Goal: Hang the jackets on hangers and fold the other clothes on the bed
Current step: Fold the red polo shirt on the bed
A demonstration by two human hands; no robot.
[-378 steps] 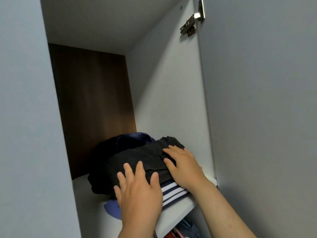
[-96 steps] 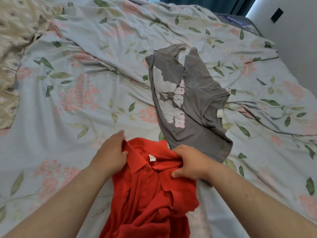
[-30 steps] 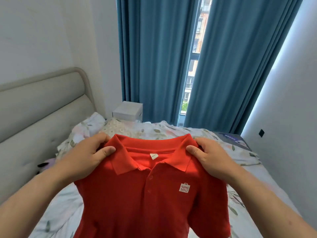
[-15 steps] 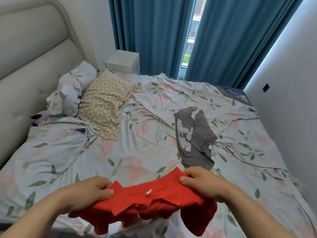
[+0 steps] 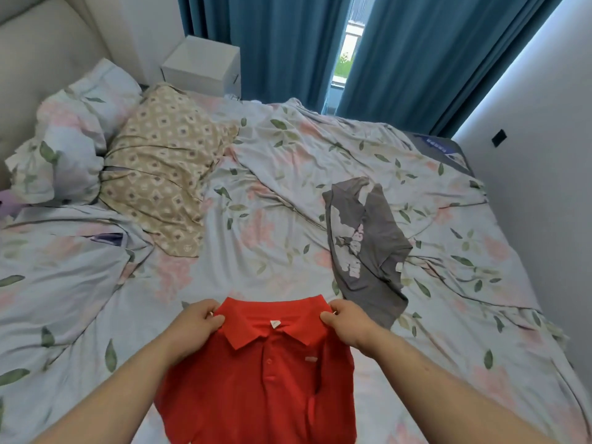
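A red polo shirt [image 5: 262,379] hangs front side up over the near part of the bed [image 5: 256,251], its collar toward the far side. My left hand [image 5: 195,325] grips its left shoulder beside the collar. My right hand [image 5: 346,325] grips the right shoulder in the same way. A grey T-shirt [image 5: 362,245] with a pale print lies crumpled on the floral cover, just beyond and to the right of my right hand.
A beige patterned pillow [image 5: 160,174] and a floral pillow [image 5: 70,136] lie at the head of the bed on the left. A white nightstand [image 5: 201,64] stands behind them by the blue curtains [image 5: 416,59]. A grey wall [image 5: 544,187] bounds the right side.
The red polo was bunched between my hands half a second ago. It now hangs spread out, front up, with both hands still on its shoulders. My view has tipped further down onto the bed.
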